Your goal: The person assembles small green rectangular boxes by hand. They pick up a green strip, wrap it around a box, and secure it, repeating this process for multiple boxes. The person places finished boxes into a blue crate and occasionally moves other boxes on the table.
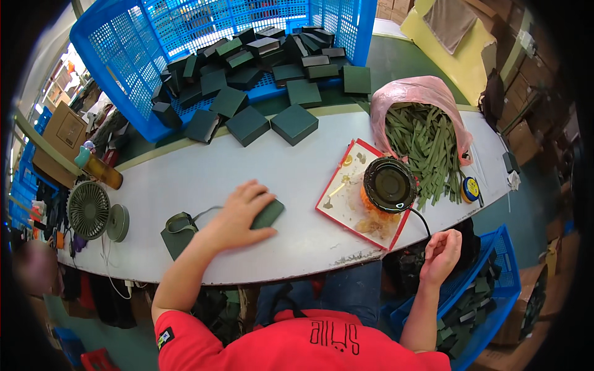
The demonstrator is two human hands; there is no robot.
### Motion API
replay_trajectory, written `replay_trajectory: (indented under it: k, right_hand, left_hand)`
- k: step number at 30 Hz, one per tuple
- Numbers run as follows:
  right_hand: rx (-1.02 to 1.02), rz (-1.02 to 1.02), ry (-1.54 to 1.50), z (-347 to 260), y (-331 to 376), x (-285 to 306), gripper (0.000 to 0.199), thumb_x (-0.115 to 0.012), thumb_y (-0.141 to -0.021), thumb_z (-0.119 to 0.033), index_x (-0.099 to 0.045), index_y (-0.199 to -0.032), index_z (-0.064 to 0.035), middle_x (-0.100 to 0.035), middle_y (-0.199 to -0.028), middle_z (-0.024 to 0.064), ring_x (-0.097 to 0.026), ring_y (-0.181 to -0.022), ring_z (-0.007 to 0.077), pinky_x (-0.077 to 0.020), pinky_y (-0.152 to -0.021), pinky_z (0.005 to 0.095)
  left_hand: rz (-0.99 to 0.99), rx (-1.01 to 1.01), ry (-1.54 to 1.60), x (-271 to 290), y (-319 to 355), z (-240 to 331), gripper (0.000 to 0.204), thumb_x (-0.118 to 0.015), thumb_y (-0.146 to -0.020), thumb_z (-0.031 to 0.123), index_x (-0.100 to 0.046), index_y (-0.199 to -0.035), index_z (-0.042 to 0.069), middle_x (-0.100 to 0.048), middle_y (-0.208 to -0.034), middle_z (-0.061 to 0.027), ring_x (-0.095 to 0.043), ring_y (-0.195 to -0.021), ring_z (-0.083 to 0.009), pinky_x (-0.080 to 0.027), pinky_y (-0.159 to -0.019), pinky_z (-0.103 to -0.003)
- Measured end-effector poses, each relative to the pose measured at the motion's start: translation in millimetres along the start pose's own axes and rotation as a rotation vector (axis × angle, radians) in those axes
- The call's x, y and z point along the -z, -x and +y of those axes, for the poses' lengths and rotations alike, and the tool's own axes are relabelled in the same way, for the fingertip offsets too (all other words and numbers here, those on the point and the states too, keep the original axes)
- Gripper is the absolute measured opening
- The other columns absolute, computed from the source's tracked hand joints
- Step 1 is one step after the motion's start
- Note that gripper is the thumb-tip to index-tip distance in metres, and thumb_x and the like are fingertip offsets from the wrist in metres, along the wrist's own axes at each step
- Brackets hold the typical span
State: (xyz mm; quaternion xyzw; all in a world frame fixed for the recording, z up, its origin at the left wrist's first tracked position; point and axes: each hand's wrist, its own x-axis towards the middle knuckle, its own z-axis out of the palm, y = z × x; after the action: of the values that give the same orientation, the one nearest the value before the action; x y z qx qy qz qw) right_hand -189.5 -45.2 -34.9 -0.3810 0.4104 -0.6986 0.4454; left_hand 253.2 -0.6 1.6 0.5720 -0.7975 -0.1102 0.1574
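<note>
My left hand lies over a dark green box on the white table, fingers spread and thumb apart; the hand covers part of the box. Beside my left forearm is another dark green flat piece with a looped green ribbon on it. A thin strip runs from there toward my left hand. My right hand is raised at the table's near edge with its fingers curled in. Whatever those fingers may hold is hidden. A round black-topped pot stands on a stained red-edged board, beyond my right hand.
A blue crate on its side spills dark green boxes onto the far table. A pink bag of green ribbon strips sits at the right. At the left are a fan and a bottle. Another blue crate stands below right.
</note>
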Motion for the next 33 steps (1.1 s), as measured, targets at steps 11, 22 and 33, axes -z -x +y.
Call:
replay_trajectory:
  k: [11,22,33]
  right_hand:
    - [-0.266,-0.42,0.181,-31,84,-56,0.011,-0.065,-0.099,-0.005,-0.057,-0.093,-0.001,-0.069,-0.076,0.0124,-0.059,-0.054,0.01,-0.0471,-0.05,0.0215]
    - [-0.657,-0.565,-0.154,-6,100,-61,0.023,-0.073,-0.096,-0.018,-0.055,-0.094,-0.003,-0.066,-0.074,0.0095,-0.054,-0.052,0.0096,-0.04,-0.048,0.0212]
    - [-0.739,-0.571,-0.112,-5,97,-59,0.017,-0.068,-0.099,-0.013,-0.055,-0.094,-0.0036,-0.065,-0.075,0.0091,-0.052,-0.053,0.0093,-0.0385,-0.048,0.0213]
  left_hand:
    - [0.375,-0.363,0.423,-37,-7,118,0.036,-0.08,-0.079,0.01,-0.07,-0.113,0.009,-0.067,-0.115,-0.0071,-0.061,-0.11,-0.0282,-0.043,-0.099,-0.049]
    - [0.407,-0.319,0.835,-61,-8,155,0.02,-0.077,-0.084,0.0,-0.072,-0.103,0.002,-0.071,-0.091,-0.0068,-0.068,-0.083,-0.0229,-0.051,-0.078,-0.036]
    - [0.347,-0.391,0.669,-60,-10,146,0.021,-0.076,-0.08,0.0,-0.072,-0.1,0.002,-0.071,-0.097,-0.0058,-0.067,-0.088,-0.0221,-0.051,-0.08,-0.036]
